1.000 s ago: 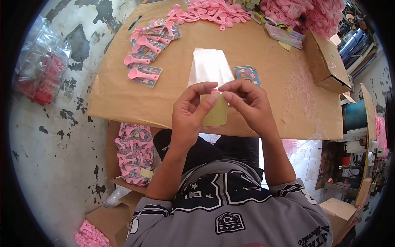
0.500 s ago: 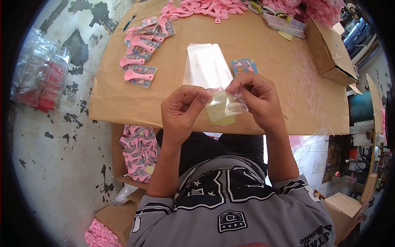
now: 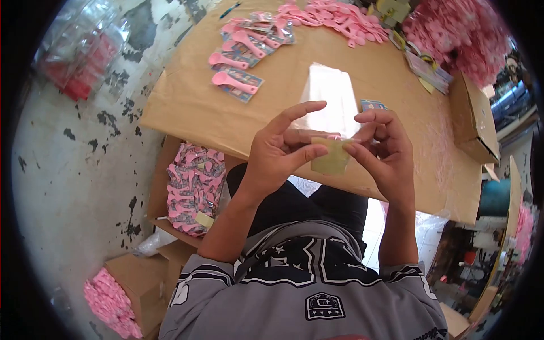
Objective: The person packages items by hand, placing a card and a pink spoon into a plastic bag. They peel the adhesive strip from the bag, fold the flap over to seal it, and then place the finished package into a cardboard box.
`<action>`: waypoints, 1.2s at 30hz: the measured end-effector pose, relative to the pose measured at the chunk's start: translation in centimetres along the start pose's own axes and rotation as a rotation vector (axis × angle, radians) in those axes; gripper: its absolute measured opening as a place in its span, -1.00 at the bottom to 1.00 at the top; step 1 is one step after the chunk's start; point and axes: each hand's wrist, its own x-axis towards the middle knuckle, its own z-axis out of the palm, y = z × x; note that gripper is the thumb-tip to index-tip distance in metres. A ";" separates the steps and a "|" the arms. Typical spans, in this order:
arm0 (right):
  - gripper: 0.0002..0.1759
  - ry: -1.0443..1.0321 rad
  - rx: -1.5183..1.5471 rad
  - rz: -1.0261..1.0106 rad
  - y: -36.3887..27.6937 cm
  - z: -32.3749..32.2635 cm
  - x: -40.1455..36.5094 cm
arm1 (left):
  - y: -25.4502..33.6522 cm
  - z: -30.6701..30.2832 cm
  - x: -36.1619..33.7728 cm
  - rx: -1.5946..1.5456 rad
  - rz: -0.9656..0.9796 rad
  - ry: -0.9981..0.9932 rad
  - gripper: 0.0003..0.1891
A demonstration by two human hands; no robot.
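A small pale yellow-green packet (image 3: 330, 160), with clear plastic along its top, is held between my hands above the table's near edge. My left hand (image 3: 272, 150) pinches its left side, thumb in front, with the index finger lifted away. On the other side, my right hand (image 3: 388, 148) grips the upper right edge between thumb and fingers. Just beyond them lies a stack of clear plastic sleeves (image 3: 330, 93). Printed blue cards (image 3: 373, 105) show partly behind my right hand. To the left, a pink spoon (image 3: 234, 83) rests on a packed card, near several similar packs (image 3: 252, 42).
Loose pink spoons (image 3: 340, 17) are heaped at the table's back, beside a large pink pile (image 3: 453, 34). A cardboard box (image 3: 473, 122) stands at the right edge. Below left, another box holds packed spoons (image 3: 195, 187). A pen (image 3: 230, 10) lies far left.
The packet has turned and been gripped lower, with my fingers now along its sides rather than pulling at the plastic top. My left index finger has lifted. The view has shifted left.
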 end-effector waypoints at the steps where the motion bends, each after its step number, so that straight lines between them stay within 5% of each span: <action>1: -0.81 -0.050 -0.002 0.004 -0.2 0.1 0.1 | 0.4 -0.6 -0.5 0.018 0.003 -0.014 -0.50; 3: -0.80 -0.190 -0.172 -0.068 -0.5 -0.2 0.8 | 1.4 -1.5 -1.2 0.165 0.041 -0.024 -0.55; 6: -0.77 -0.325 -0.288 -0.313 -1.6 0.6 2.4 | 4.0 -3.2 -0.6 0.840 0.666 -0.077 -0.72; 10: -0.79 -0.306 -0.304 -0.422 -3.3 2.9 5.5 | 8.1 -4.5 -0.1 1.274 0.939 0.014 -0.82; 17: -0.60 -0.288 -0.590 -0.364 1.2 4.7 15.9 | 2.0 -14.5 2.5 1.497 0.425 0.016 -0.67; 20: -0.34 -0.259 -0.722 -0.483 4.5 6.7 22.1 | 2.0 -14.6 1.4 1.442 0.387 0.129 -0.60; 26: 0.03 -0.205 -0.954 -0.388 9.5 12.8 32.0 | 0.1 -12.4 -1.7 1.285 0.361 1.008 -0.14; 27: 0.04 -0.210 -0.990 -0.338 9.7 13.8 32.1 | -0.6 -12.8 -2.1 1.168 0.273 1.055 0.10; 30: 0.02 -0.242 -1.030 -0.259 10.6 16.3 31.0 | -2.4 -13.9 -2.5 0.582 0.383 1.076 0.25; 36: 0.00 -0.174 -1.028 -0.391 10.9 19.2 24.9 | -1.9 -12.4 -2.5 0.247 0.423 1.055 0.27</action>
